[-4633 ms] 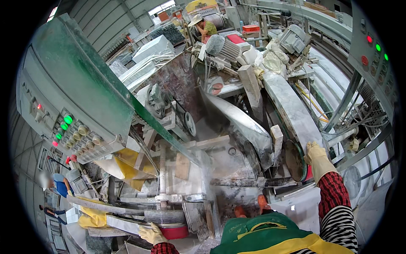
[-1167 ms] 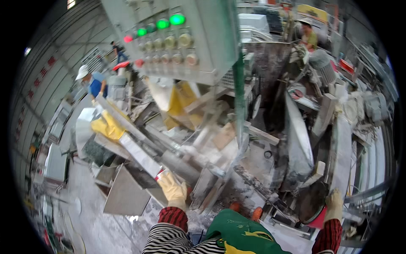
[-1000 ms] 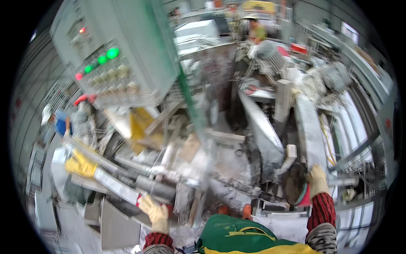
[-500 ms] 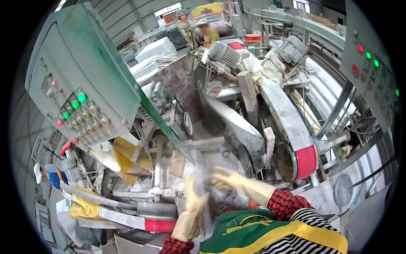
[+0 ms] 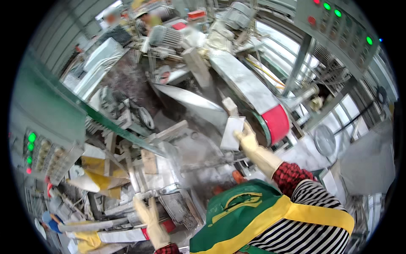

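Observation:
My right hand (image 5: 250, 143), in a cream rubber glove, is closed on the edge of a thin white rectangular tile (image 5: 232, 133). The tile is held tilted beside the red end (image 5: 275, 123) of a belt conveyor (image 5: 241, 78). Down at the left, my left hand (image 5: 151, 222), gloved alike, has its fingers apart and nothing in them. It is nearest to a second, lower belt with a white and red surface (image 5: 122, 235) and a worn grey board (image 5: 181, 208).
A green control cabinet (image 5: 46, 114) with lit buttons leans in at the left; another panel (image 5: 338, 31) hangs at upper right. A curved metal guard (image 5: 190, 99), motors (image 5: 167, 36) and timber pieces crowd the middle. A person (image 5: 53, 221) is at the far left.
My hands were close together in the middle. The right one has moved up beside the conveyor's end with the tile; the left has moved down and left. The whole view has turned.

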`<act>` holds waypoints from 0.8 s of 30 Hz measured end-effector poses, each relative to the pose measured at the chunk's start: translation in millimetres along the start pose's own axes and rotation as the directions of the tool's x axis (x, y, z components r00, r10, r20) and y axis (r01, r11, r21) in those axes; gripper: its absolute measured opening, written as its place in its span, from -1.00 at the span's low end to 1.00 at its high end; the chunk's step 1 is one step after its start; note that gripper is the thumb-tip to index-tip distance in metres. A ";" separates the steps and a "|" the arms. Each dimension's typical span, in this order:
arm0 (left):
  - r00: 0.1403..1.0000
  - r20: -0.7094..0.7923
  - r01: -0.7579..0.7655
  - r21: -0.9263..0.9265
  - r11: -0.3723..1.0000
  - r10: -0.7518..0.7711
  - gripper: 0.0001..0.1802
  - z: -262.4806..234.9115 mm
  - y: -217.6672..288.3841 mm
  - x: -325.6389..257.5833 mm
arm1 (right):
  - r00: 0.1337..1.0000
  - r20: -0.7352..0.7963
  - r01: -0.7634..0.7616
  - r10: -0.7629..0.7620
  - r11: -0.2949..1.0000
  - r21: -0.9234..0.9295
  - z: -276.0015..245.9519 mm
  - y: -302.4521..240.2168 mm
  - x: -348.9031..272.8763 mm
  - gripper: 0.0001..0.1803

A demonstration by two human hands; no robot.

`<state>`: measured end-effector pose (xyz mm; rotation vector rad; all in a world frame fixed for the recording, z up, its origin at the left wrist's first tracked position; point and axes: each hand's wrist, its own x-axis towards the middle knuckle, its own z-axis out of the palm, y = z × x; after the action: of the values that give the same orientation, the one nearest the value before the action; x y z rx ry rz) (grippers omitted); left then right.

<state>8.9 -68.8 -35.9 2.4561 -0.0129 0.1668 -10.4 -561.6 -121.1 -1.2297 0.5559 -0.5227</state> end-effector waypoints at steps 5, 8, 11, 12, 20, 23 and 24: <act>0.843 -0.396 0.537 0.581 0.611 -0.364 -0.11 -53.3 -160.0 -62.8 | 0.811 -0.533 0.131 -0.241 0.963 -0.237 -121.5 5.2 63.9 -0.15; 0.881 -0.421 0.468 0.714 0.521 -0.215 -0.11 -56.9 -244.2 -92.7 | 0.831 -0.555 -0.041 -0.023 0.994 -0.102 -136.2 -3.8 83.0 -0.31; 0.881 -0.374 0.474 0.675 0.565 -0.291 -0.11 -44.5 -231.9 -83.9 | 0.771 -0.636 -0.102 0.028 0.992 -0.079 -188.8 21.8 106.3 -0.26; 0.867 -0.371 0.497 0.681 0.538 -0.331 -0.11 -48.1 -227.6 -84.9 | 0.769 -0.639 -0.077 -0.012 0.991 -0.111 -186.5 28.3 111.1 -0.25; 0.832 -0.327 0.534 0.693 0.484 -0.448 -0.07 -46.1 -205.4 -85.4 | 0.749 -0.654 -0.121 -0.107 0.948 -0.293 -185.0 37.7 127.5 -0.17; 0.843 -0.316 0.520 0.688 0.506 -0.436 -0.05 -43.0 -203.0 -84.3 | 0.730 -0.644 -0.308 -0.231 0.730 -0.610 -187.0 30.5 121.7 -0.08; 0.842 -0.318 0.523 0.681 0.513 -0.436 -0.05 -41.6 -201.8 -82.8 | 0.737 -0.627 -0.379 -0.253 0.615 -0.692 -190.3 25.8 118.4 0.03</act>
<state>-67.6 111.5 -140.6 3.1441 0.9901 0.0506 -42.8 -768.7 -204.5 -1.8549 1.6178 -0.6943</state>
